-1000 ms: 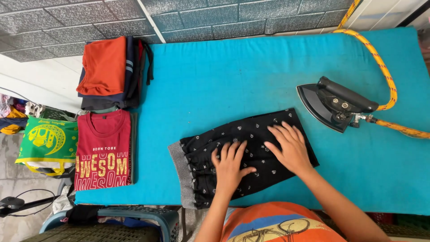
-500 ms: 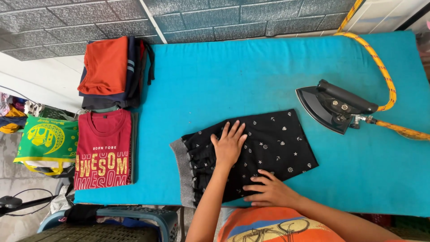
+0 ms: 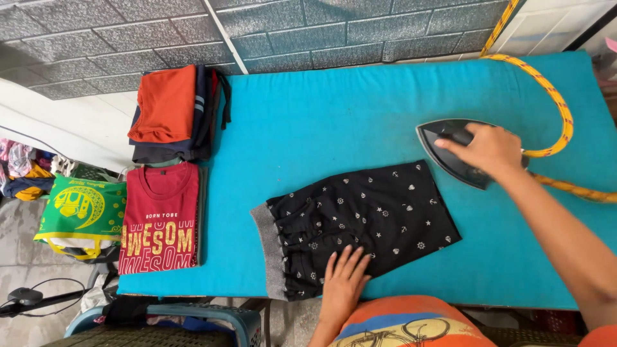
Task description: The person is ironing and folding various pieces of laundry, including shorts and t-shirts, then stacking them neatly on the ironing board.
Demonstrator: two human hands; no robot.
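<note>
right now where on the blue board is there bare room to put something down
The widest bare patch of the blue board lies between the folded clothes stack and the iron, above the black shorts. A smaller patch sits right of the shorts, under the right forearm. The left edge is crowded, with the red shirt there too.

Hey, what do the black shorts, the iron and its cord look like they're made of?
Black shorts: soft woven or knit cloth, matte, with small pale printed motifs and a grey ribbed-looking waistband.
Iron, under the right hand: dark body, probably metal with a plastic handle; the finish is dull.
Cord: braided fabric sleeve, yellow and orange, judging by its twisted pattern.
The left hand lies flat on the shorts.
</note>
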